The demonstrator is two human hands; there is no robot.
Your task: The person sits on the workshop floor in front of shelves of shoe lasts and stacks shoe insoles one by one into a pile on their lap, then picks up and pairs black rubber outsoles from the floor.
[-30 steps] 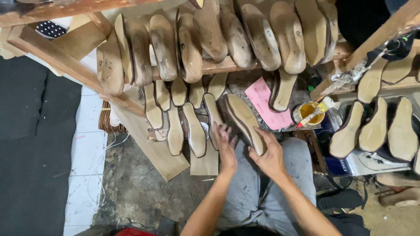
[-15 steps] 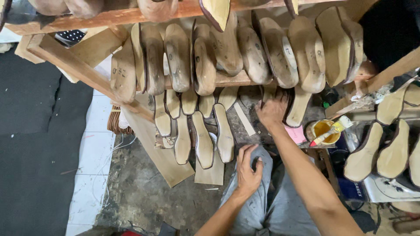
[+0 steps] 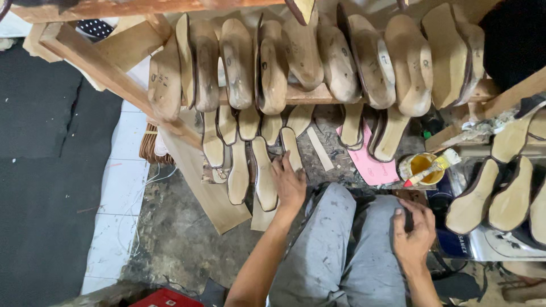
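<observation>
The left hand (image 3: 290,183) lies flat, fingers spread, on the flat shoe soles (image 3: 264,179) leaning in a row on the floor under the wooden rack (image 3: 307,94). The right hand (image 3: 414,230) rests curled on the knee, holding nothing I can make out. Best to pinch one sole by its edges so its neighbours stay put.

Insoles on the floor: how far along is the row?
Done: a row of tan insoles already leans below the rack of wooden lasts. In hand: the left hand rests on one insole. Left: the right hand sits on the knee; the glue tin with its brush waits.
</observation>
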